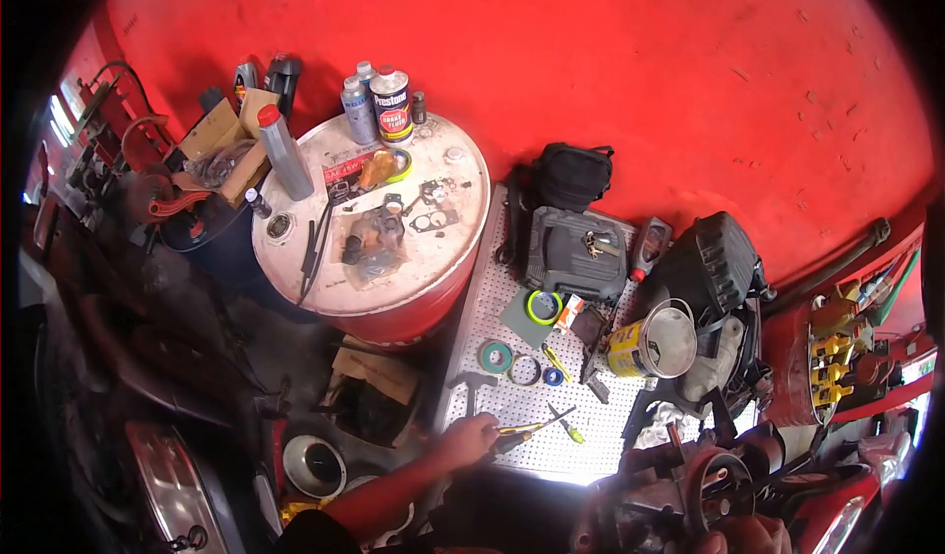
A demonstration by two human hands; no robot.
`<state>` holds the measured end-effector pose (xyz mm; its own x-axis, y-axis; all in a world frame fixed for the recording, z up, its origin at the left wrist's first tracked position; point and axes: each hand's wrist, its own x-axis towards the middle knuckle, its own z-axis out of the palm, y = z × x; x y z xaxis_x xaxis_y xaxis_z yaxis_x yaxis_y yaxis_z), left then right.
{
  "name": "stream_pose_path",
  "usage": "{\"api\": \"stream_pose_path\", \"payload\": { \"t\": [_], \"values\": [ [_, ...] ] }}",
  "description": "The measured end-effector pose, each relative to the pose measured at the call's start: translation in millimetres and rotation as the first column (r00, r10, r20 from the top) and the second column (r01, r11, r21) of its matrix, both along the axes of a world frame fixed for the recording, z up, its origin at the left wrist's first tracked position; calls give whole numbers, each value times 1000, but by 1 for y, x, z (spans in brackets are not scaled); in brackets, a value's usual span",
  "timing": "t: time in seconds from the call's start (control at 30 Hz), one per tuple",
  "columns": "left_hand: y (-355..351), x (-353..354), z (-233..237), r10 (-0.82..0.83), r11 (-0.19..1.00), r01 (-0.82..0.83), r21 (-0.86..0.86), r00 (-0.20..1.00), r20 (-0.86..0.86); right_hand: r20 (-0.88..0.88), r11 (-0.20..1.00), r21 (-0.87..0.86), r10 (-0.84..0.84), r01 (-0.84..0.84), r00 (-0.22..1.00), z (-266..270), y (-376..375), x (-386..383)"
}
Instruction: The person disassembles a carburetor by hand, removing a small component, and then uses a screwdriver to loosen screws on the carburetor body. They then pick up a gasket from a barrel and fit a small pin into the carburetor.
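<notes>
"So, hands first?"

"Left hand [476, 440] is at the table's near edge, fingers bent, up against a yellow-and-black-handled tool [522, 428]. Gripping or only touching: can't tell. Right hand: can't make it out, so no state."

"Which way does the tool lie?"

"Just right of the left hand, over the near part of the perforated table [602, 438]. Long axis runs off the fingertips, rightward and slightly forward. Handle end toward the hand, dark shaft pointing away. Left is the nearer hand of what shows."

"Close by?"

"Green-handled tool [575, 435] near the shaft's tip, lying at a different angle. Hammer-like tool [474, 380] just beyond the hand. Past those, green tape roll [483, 358], blue tape roll [553, 370], slim yellow cutter, probably [558, 362]."

"Further out?"

"Yellow-labelled can [626, 349] on the right, mouth facing us. Black case [571, 259] behind. Left: drum [433, 263] with brake fluid can [396, 116] on top. Red wall [679, 71] at back."
</notes>
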<state>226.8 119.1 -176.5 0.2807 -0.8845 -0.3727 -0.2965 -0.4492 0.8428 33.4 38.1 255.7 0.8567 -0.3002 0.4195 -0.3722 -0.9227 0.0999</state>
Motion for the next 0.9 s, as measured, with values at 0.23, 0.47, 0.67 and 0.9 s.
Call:
{"api": "stream_pose_path", "payload": {
  "t": [0.23,0.47,0.67,0.9],
  "values": [
    [-1,13,-13,46,996,-41,-82,997,56,52,998,-54,15,-13,999,-9,-6,19],
    [-6,33,-2,80,995,-80,-53,997,-7,78,998,-48,36,-32,996,-18,-14,34],
    [-6,38,-2,104,990,-100,-98,994,39,71,999,-38,37,-34,997,-22,-19,38],
    [-9,39,5,128,990,-125,-59,991,38,-31,999,2,38,-38,999,-23,-27,38]
  ]
}}
